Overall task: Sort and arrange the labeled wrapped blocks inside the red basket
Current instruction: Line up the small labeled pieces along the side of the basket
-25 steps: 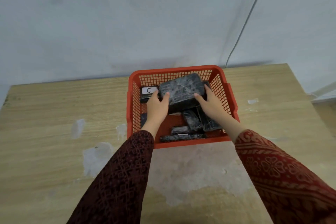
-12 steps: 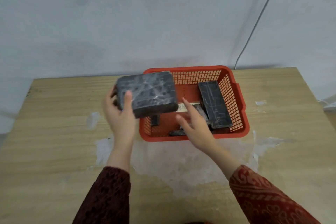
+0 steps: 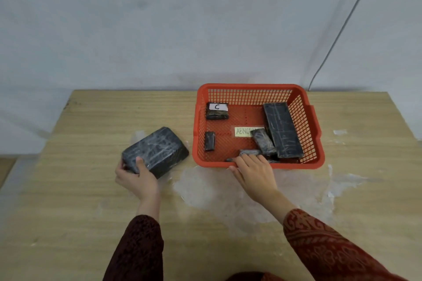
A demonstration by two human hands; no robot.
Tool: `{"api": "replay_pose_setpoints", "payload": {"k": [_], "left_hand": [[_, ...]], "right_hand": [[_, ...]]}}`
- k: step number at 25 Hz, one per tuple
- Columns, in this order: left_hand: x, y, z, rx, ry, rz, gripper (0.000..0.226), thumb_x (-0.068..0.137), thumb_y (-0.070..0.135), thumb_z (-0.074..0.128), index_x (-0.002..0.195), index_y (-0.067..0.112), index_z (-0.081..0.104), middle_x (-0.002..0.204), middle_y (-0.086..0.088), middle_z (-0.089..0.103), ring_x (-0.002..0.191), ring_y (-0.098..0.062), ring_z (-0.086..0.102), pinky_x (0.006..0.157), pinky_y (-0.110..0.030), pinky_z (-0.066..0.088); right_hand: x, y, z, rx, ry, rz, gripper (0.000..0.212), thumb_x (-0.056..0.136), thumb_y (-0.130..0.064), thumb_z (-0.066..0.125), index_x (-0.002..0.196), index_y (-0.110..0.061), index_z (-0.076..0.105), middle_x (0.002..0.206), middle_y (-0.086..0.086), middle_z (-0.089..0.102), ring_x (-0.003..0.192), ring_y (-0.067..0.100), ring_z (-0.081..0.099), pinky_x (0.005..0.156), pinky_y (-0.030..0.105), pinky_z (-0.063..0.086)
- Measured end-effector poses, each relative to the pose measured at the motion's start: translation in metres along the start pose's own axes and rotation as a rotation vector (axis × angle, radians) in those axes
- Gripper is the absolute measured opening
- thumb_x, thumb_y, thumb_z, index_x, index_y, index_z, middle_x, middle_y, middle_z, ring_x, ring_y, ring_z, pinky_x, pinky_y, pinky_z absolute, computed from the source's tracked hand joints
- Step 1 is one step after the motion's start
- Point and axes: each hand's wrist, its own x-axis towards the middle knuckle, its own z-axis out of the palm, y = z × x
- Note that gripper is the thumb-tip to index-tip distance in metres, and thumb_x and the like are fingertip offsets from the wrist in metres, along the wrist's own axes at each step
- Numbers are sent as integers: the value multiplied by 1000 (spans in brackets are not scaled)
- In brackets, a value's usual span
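Red basket (image 3: 255,89) holds five wrapped blocks, loosely scattered, unsorted. Left hand (image 3: 134,178) clamps large wrapped block (image 3: 155,151) on table (image 3: 91,121) outside. Right hand (image 3: 253,169) spread over basket's near rim, grip unclear. Sorting barely begun.

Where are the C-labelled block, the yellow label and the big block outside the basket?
C-labelled block (image 3: 217,111): head view, top face.
Yellow label (image 3: 243,131): head view, visible left part.
Big block (image 3: 157,149): head view, top face.

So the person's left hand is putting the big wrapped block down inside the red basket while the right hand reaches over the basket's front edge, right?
Not quite. The head view shows the left hand with its grip on the big wrapped block outside the red basket, on the wooden table to its left. The right hand does reach over the front edge.
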Motion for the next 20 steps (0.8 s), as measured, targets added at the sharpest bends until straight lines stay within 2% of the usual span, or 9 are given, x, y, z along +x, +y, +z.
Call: {"api": "replay_pose_setpoints", "payload": {"k": [3, 7, 10, 12, 13, 16, 18, 20], "left_hand": [[1, -16, 1, 48, 7, 9, 48, 97, 27, 52, 138, 6, 38, 138, -21, 37, 124, -33, 47, 102, -40, 43], [5, -24, 1, 118, 4, -50, 50, 97, 25, 52, 140, 4, 38, 141, -20, 42, 128, -35, 46, 106, -48, 40], [4, -8, 4, 222, 37, -15, 58, 94, 14, 55, 146, 3, 30, 149, -22, 33, 138, -37, 33, 113, -48, 30], [-4, 11, 10, 184, -1, 122, 63, 93, 9, 55, 148, 4, 24, 154, -19, 24, 144, -33, 22, 117, -47, 23], [-11, 20, 15, 167, -57, 228, 63, 94, 11, 54, 148, 5, 23, 155, -16, 23, 145, -30, 20, 118, -45, 21], [-40, 44, 45, 190, -321, 517, 55, 96, 20, 50, 146, 13, 29, 152, -8, 32, 142, -20, 28, 115, -34, 23], [-63, 51, 66, 290, -517, 688, 48, 97, 21, 48, 143, 14, 36, 148, -7, 39, 139, -18, 33, 114, -33, 25], [-80, 44, 81, 426, -686, 891, 43, 97, 17, 49, 139, 10, 44, 145, -11, 45, 138, -22, 36, 116, -37, 26]], "right_hand": [[0, 0, -1, 23, -14, 19, 32, 94, -39, 43, 81, -17, 61, 72, -2, 62, 65, 20, 59, 60, 31, 43], [1, -1, -7, 75, -90, 60, 34, 95, -41, 40, 87, -17, 62, 79, -2, 65, 72, 20, 61, 65, 32, 45], [7, 5, -12, 285, -194, 91, 31, 98, -38, 39, 102, -18, 63, 93, -1, 68, 87, 20, 62, 74, 33, 45], [16, 18, -19, 565, -230, 191, 26, 99, -30, 42, 105, -15, 63, 97, 2, 68, 91, 21, 63, 76, 32, 48], [21, 28, -22, 622, -206, 247, 23, 97, -25, 46, 106, -13, 64, 99, 4, 67, 92, 20, 63, 77, 31, 49], [29, 60, -25, 402, -133, 392, 23, 92, -22, 56, 111, -9, 61, 107, 9, 60, 101, 25, 57, 79, 33, 48], [32, 72, -22, 294, -246, 517, 34, 89, -31, 60, 115, -9, 56, 114, 13, 52, 111, 30, 49, 82, 39, 48], [36, 75, -21, 268, -358, 596, 48, 84, -43, 64, 117, -10, 51, 120, 14, 47, 115, 32, 46, 88, 43, 48]]}}
